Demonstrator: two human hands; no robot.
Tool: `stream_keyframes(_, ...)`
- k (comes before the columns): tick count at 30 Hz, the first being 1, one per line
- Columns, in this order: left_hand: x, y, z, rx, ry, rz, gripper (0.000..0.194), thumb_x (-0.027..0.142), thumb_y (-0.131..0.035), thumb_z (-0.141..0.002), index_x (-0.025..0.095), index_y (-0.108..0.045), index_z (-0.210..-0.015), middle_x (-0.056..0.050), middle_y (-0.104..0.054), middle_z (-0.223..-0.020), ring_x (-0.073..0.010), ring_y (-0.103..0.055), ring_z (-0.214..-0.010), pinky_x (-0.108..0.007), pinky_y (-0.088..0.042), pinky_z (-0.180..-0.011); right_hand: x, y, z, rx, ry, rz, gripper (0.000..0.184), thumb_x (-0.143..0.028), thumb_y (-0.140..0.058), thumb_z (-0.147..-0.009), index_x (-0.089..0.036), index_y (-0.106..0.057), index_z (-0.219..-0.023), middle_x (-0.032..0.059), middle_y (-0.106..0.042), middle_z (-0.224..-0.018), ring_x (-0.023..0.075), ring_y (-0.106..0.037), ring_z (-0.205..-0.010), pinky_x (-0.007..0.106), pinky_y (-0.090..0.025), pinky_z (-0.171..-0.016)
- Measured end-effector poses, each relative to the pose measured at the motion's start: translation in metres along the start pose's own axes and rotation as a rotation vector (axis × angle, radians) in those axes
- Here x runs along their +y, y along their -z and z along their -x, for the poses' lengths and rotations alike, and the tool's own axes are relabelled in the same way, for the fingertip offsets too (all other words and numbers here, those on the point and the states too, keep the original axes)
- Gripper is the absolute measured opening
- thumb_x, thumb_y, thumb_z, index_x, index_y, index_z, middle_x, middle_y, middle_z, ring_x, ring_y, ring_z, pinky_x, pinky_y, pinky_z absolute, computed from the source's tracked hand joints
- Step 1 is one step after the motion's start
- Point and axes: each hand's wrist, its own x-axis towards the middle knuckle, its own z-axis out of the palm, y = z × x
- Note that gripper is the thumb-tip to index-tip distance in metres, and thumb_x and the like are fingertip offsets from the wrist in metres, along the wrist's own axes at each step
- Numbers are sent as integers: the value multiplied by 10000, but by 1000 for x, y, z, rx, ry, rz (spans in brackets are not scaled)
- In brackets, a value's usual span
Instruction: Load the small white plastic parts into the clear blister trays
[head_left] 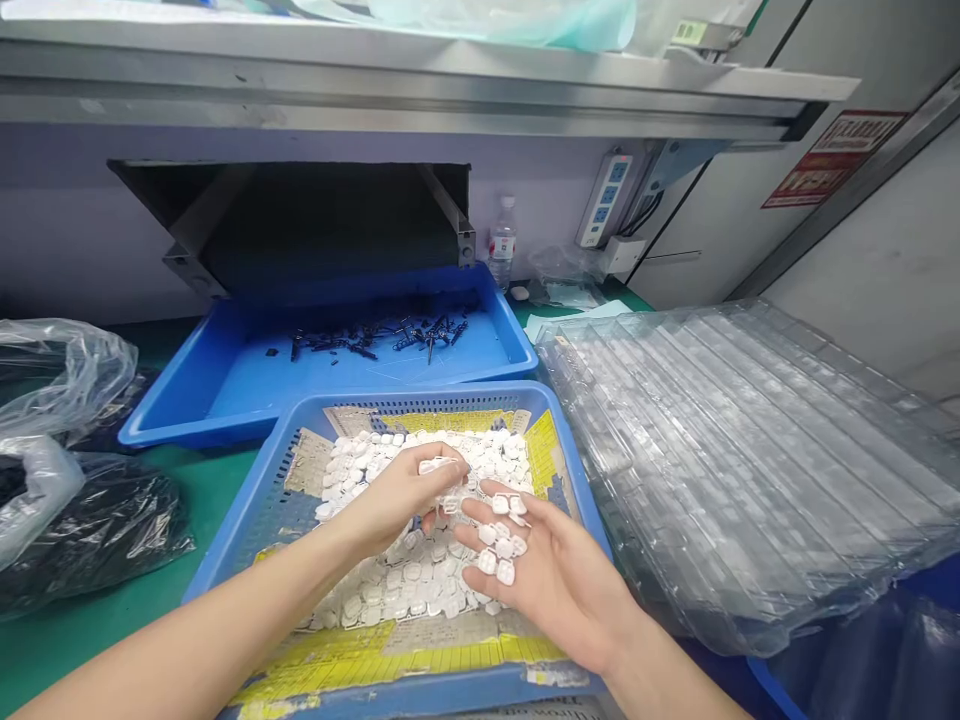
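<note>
Above a blue basket heaped with small white square plastic pieces, both hands work close together. My left hand is closed, thumb and fingers pinching some of the white pieces; the fingertips partly hide them. Palm up and fingers spread, my right hand cradles several white pieces on its fingers. These look like small rounded squares with raised rims. The right fingertips are just beside the left hand.
Behind the basket, a blue tray holds small black parts. Clear plastic trays are stacked on the right. Bags of dark material lie left. A water bottle and power strip are at the back, under a metal shelf.
</note>
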Motion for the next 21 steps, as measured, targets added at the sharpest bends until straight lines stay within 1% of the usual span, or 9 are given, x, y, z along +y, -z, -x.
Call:
stream_keyframes(3, 1, -2, 2, -42, 22, 9, 259, 416, -560, -729, 163, -506, -730, 36, -456, -645, -60, -400, -470, -132, -294, -330, -1, 0, 0, 15, -3, -17, 349, -304, -481, -795, -144, -480, -1105, 100, -582, -1044, 224, -562, -913, 380, -426, -751)
stream_keyframes(7, 0, -2, 4, -131, 64, 22, 280, 441, -551, -734, 169, -500, -774, 22, -505, -654, -68, -438, -476, -125, -289, -324, -2, 0, 0, 25, 13, -41, 298, -294, -480, -798, -151, -507, -1058, 90, -577, -1082, 200, -564, -906, 372, -429, -759)
stream_keyframes(9, -1, -2, 4, -203, 85, 20, 313, 472, -525, -746, 168, -506, -819, 2, -537, -678, -75, -460, -491, -123, -292, -325, -2, -1, 0, 6, 22, -43, 269, -293, -467, -805, -151, -528, -1025, 80, -591, -1049, 188, -567, -887, 365, -431, -751)
stream_keyframes(11, -4, -1, 4, -289, 75, -9, 371, 500, -514, -741, 174, -514, -918, -25, -567, -741, -91, -486, -534, -126, -319, -340, -1, -2, 0, -28, 18, -28, 266, -284, -461, -807, -143, -542, -1018, 65, -615, -956, 166, -573, -817, 352, -431, -737)
stream_keyframes(13, -6, -2, 5, -346, 59, -54, 430, 478, -560, -704, 194, -496, -1021, -35, -580, -795, -105, -500, -566, -138, -354, -359, 0, -2, 0, -44, 1, -2, 276, -279, -467, -803, -137, -549, -1026, 54, -615, -906, 150, -568, -753, 348, -429, -731)
stream_keyframes(15, -7, -4, 5, -330, 68, -98, 445, 389, -624, -648, 210, -495, -1035, -19, -580, -799, -108, -499, -568, -144, -366, -367, 1, -2, -1, -47, -11, 13, 281, -287, -460, -808, -145, -551, -1034, 52, -599, -947, 145, -558, -736, 351, -425, -727)
stream_keyframes(17, -7, -7, 5, -278, 101, -138, 425, 305, -647, -611, 213, -510, -1003, 4, -577, -765, -95, -482, -537, -142, -357, -365, 2, -2, 0, -52, -10, 11, 275, -292, -440, -821, -153, -554, -1030, 56, -572, -1008, 138, -549, -735, 351, -422, -728)
stream_keyframes(19, -7, -8, 5, -252, 125, -161, 420, 276, -646, -606, 216, -513, -1000, 20, -573, -727, -81, -459, -502, -139, -345, -359, 2, -1, 0, -53, -3, 6, 268, -284, -430, -828, -151, -552, -1026, 61, -558, -1021, 123, -538, -713, 346, -419, -731)
stream_keyframes(21, -6, -9, 5, -252, 128, -167, 409, 275, -633, -619, 218, -517, -1007, 27, -571, -711, -71, -440, -477, -138, -332, -352, 2, -1, 0, -41, -2, 7, 268, -278, -434, -825, -146, -543, -1031, 75, -549, -1044, 128, -539, -729, 346, -417, -737)
